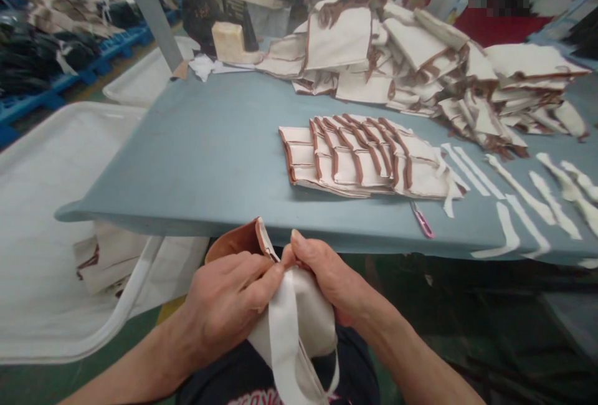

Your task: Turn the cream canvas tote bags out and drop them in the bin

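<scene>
Low in the head view, in front of the table edge, both my hands grip one cream fabric piece with brown trim (299, 318). My left hand (228, 302) is closed around its left side, thumb and forefinger pinched at the top seam. My right hand (327, 277) pinches the same seam from the right, thumb raised. A white strap of the piece hangs down between my forearms over my lap. The brown edge (236, 243) curls up behind my left hand.
A blue-grey table (210, 149) holds a fanned row of similar pieces (364, 159), a big loose heap (420, 62), white strips (527, 199) and pink snips (423, 220). White bins (51, 224) stand left. Other people sit behind the heap.
</scene>
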`<move>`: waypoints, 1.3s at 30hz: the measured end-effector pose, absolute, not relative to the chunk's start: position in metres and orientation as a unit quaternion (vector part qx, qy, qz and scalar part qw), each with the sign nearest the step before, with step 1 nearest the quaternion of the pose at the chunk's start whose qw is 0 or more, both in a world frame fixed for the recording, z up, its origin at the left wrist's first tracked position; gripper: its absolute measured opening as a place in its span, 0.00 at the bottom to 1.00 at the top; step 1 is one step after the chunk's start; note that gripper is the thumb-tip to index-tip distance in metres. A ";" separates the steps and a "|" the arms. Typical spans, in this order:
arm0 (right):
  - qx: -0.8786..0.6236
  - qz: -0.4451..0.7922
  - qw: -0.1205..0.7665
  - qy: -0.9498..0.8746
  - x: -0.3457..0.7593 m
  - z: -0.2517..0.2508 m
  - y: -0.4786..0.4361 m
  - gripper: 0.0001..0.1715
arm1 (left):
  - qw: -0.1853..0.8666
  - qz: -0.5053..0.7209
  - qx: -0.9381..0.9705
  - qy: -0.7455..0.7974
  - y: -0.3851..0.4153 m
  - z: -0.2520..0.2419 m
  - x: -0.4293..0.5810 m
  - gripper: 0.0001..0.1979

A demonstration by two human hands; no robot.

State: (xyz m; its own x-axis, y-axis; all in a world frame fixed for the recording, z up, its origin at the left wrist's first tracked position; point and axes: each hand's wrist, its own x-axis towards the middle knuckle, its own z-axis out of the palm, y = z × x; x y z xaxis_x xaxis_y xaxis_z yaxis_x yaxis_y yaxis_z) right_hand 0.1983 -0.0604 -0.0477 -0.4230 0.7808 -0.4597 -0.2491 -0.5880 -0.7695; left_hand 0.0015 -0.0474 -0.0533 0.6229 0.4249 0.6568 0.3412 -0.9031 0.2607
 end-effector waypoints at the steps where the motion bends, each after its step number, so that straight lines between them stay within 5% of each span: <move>1: -0.418 0.791 0.329 -0.302 0.197 -0.047 -0.061 0.43 | 0.043 0.378 0.900 0.213 -0.047 -0.054 0.003 0.09; 14: -0.366 0.756 0.309 -0.446 0.222 -0.022 -0.064 0.34 | 0.311 0.323 0.847 0.285 -0.052 -0.015 -0.006 0.11; 25: -0.323 0.411 0.353 -0.776 0.237 -0.011 -0.055 0.20 | 0.433 0.182 0.840 0.273 -0.033 0.015 0.012 0.20; 32: -0.297 0.592 0.383 -0.645 0.234 -0.023 -0.065 0.29 | 0.652 0.198 0.695 0.229 -0.028 -0.008 0.019 0.20; 39: -0.320 0.519 0.318 -0.726 0.238 -0.014 -0.064 0.18 | 0.572 0.213 0.744 0.273 -0.035 -0.022 0.006 0.14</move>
State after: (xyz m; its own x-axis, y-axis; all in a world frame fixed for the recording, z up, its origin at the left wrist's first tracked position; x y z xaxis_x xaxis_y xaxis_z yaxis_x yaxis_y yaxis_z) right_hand 0.2382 -0.0641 -0.0143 -0.5929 0.7949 0.1293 0.1341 0.2558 -0.9574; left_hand 0.0061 -0.0345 -0.0221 0.7607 0.6491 0.0043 0.1624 -0.1967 0.9669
